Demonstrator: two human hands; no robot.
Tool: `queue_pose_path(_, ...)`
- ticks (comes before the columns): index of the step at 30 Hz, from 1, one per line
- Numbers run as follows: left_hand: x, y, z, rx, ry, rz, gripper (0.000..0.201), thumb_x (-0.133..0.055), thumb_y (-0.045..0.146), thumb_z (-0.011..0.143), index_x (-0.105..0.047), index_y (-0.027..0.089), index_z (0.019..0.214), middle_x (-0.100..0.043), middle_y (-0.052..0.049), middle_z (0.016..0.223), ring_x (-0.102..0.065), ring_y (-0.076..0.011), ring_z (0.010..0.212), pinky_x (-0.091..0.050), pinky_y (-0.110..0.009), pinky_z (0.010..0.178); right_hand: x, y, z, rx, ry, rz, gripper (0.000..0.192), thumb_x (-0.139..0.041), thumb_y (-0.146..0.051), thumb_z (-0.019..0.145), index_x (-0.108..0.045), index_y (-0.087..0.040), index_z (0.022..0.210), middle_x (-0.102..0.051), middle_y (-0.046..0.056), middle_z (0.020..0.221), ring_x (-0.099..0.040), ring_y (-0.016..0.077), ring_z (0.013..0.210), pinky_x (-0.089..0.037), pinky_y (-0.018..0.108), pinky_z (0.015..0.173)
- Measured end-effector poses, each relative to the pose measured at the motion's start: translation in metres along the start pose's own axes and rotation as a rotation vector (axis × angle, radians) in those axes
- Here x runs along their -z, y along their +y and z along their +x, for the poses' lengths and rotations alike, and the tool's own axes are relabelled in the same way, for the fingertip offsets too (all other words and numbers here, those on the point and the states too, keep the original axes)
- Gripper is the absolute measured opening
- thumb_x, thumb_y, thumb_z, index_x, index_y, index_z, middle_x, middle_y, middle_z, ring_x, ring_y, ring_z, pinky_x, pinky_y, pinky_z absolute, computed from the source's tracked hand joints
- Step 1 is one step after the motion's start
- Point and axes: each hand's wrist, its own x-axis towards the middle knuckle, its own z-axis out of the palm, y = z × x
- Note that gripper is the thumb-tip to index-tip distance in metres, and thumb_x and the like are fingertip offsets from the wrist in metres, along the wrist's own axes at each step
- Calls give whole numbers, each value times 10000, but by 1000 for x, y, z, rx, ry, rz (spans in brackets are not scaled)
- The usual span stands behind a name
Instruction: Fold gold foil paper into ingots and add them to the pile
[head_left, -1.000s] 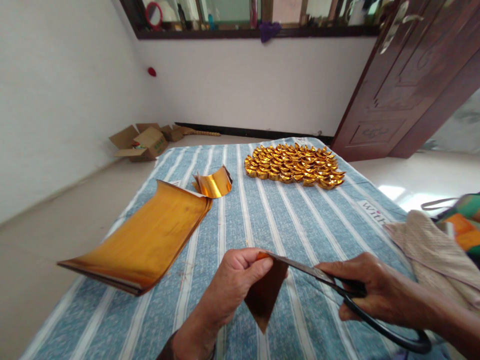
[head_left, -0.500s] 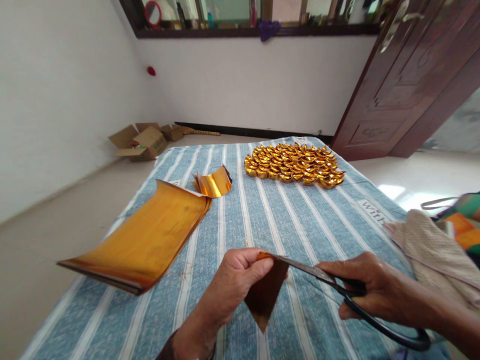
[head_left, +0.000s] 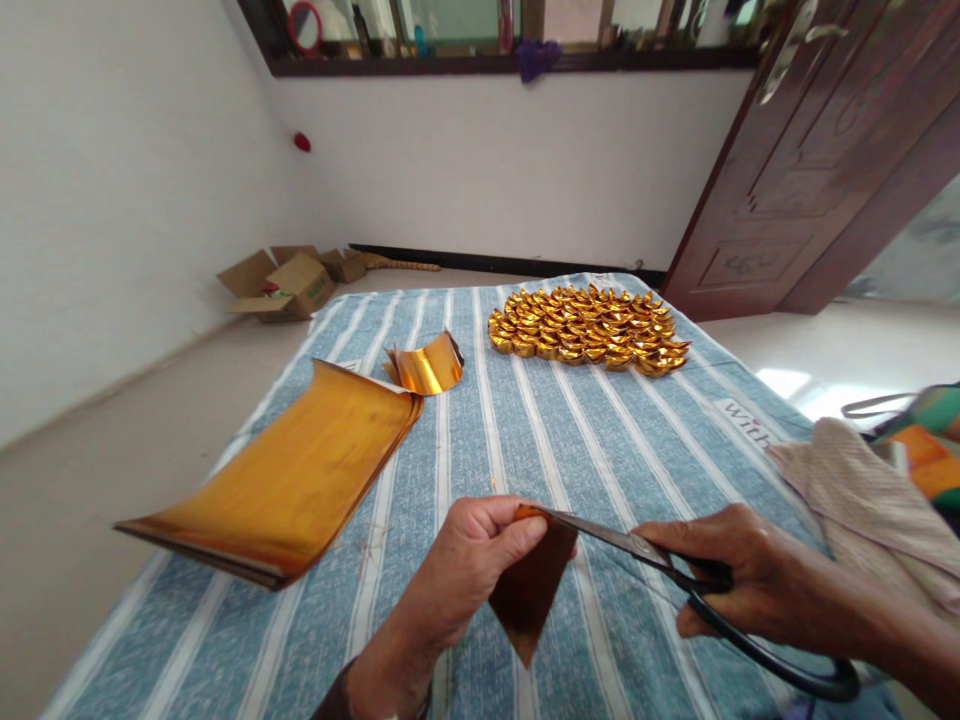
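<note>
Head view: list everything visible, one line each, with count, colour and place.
foil piece: one, dark copper, pinched in the left hand, at the scissor blades
scissors: one, black handles, in the right hand
foil stack: one, gold, left on the cloth
curled foil: one, gold, beyond the stack
ingots: many, gold, far end of the cloth
cloth: one, blue with white stripes, under everything
fabric: one, beige, right edge
boxes: several, brown, floor at far left
door: one, dark brown, right
left hand: holds the foil piece
right hand: grips the scissors
</note>
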Motion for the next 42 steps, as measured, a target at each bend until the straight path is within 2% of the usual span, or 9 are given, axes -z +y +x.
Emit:
queue_pose_path(8,-2,3,-1,-7,-18,2,321,-652,418,827,-744,113,862,-748,-101,855,-679,-199,764,-506,-290,723,0,-1,1,-5,-1,14,399,-659,-545,816,-673,-195,1007,-491,-63,607,-358,72,532,-287,188,494)
queue_pose_path(13,-1,-1,0,-4,-33,-33,299,-650,387,840,-744,110,899,-751,-112,883,-687,-202,784,-512,-290,737,3,-11,0,-52,-4,39,294,-646,-451,841,-684,-192,975,-542,-43,659,-418,91,589,-341,188,537)
queue_pose_path(20,0,-2,-1,-2,-35,-26,282,-674,376,831,-749,106,865,-751,-102,836,-677,-175,727,-493,-249,686,6,-13,-1,-58,-28,33,273,-652,-367,833,-673,-181,1031,-563,-33,711,-435,96,617,-353,198,563)
queue_pose_path(23,0,-2,-1,-12,-57,-43,297,-659,385,844,-748,106,900,-754,-115,880,-686,-196,773,-501,-272,721,6,-12,-1,-52,-29,29,273,-651,-350,832,-673,-182,1047,-563,-35,707,-435,95,612,-354,199,563)
queue_pose_path(26,1,-3,-1,-16,-51,-40,292,-654,377,849,-743,108,920,-753,-119,911,-689,-206,802,-504,-284,740,7,-11,-1,-42,-6,17,292,-663,-344,823,-673,-191,1072,-584,-31,717,-453,97,611,-363,200,564)
queue_pose_path(31,0,-1,-1,-19,27,-14,270,-688,369,813,-742,113,877,-751,-90,845,-674,-174,736,-490,-249,682,8,-5,-4,-36,36,-10,347,-701,-357,795,-671,-222,1113,-621,-32,726,-481,101,597,-371,196,538)
queue_pose_path(36,0,-2,-1,-29,-28,-22,283,-668,375,835,-747,121,934,-751,-85,874,-668,-167,758,-484,-245,706,8,-2,-6,-36,59,-39,364,-708,-369,792,-670,-236,1128,-622,-33,722,-477,97,578,-360,196,513)
queue_pose_path(42,0,-4,-1,-33,-58,-21,278,-660,374,853,-744,133,964,-747,-81,915,-663,-169,798,-479,-245,739,8,-5,-2,-33,-2,-16,311,-677,-387,826,-670,-212,1083,-581,-39,695,-422,87,564,-324,199,506)
